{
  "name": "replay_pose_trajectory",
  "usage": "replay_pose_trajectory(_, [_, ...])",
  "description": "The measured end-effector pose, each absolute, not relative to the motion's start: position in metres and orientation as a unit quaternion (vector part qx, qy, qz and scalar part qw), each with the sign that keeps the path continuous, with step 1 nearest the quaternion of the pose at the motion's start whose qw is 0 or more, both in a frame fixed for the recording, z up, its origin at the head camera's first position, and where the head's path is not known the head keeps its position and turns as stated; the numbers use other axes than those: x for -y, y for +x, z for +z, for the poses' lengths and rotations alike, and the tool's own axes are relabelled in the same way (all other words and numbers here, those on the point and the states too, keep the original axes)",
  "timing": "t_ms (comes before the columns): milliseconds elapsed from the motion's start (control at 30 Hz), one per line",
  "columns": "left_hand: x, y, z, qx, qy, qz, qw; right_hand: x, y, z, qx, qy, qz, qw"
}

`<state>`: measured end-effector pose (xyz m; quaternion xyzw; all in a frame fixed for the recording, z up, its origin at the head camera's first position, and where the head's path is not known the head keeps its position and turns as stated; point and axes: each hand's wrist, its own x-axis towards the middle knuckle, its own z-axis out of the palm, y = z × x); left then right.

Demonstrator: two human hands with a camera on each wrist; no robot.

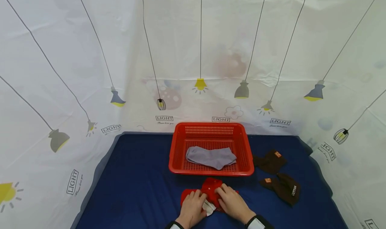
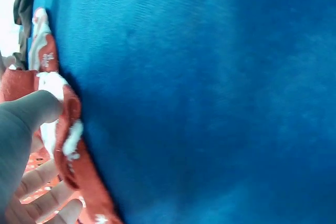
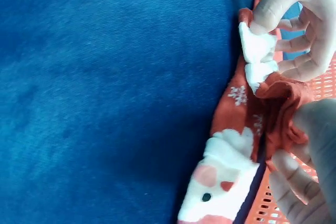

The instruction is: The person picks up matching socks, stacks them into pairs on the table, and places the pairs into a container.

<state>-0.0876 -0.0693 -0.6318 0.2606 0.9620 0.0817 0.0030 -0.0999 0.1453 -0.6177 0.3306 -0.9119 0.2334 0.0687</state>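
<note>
Red-and-white patterned socks [image 1: 212, 185] lie in front of the basket, under both hands. My left hand [image 1: 191, 207] pinches a white piece [image 3: 258, 51] of the sock fabric between thumb and fingers, as the right wrist view shows. Bunched red sock fabric [image 3: 286, 106] is gripped by my right hand [image 1: 233, 203], close beside the left. Below them on the cloth lies a flat sock part with snowflakes and a white animal-like face [image 3: 223, 179]. In the left wrist view my left thumb presses a fold of the red sock [image 2: 68, 129].
Behind the hands stands a red plastic basket [image 1: 211, 172] with grey socks [image 1: 211, 157] inside. Two bundles of dark brown socks, one further back [image 1: 272, 163] and one nearer [image 1: 284, 188], lie at right. A dark blue cloth [image 1: 135, 182] covers the table; a printed white curtain surrounds it.
</note>
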Motion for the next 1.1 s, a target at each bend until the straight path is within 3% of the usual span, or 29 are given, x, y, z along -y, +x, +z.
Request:
replay_pose_trajectory(100, [0.07,-0.088,-0.634,-0.964,0.251,0.085,0.013,-0.147,-0.099,-0.621,0.916,0.323,0.23,0.054])
replay_pose_trajectory(300, [0.069,-0.091,-0.645,-0.958,0.266,0.079,-0.079,-0.148,-0.098,-0.627,0.921,0.308,0.237,0.016])
replay_pose_trajectory(467, [0.066,-0.097,-0.65,-0.951,0.274,0.082,-0.12,-0.145,-0.099,-0.631,0.919,0.316,0.235,0.024])
replay_pose_trajectory(567, [0.063,-0.099,-0.649,-0.949,0.277,0.08,-0.126,-0.144,-0.1,-0.632,0.917,0.326,0.226,0.047])
replay_pose_trajectory(833, [0.062,-0.099,-0.637,-0.955,0.268,0.099,-0.076,-0.143,-0.102,-0.63,0.911,0.332,0.236,0.066])
replay_pose_trajectory(1100, [0.072,-0.101,-0.628,-0.934,0.289,0.119,-0.175,-0.15,-0.104,-0.624,0.905,0.316,0.27,0.086])
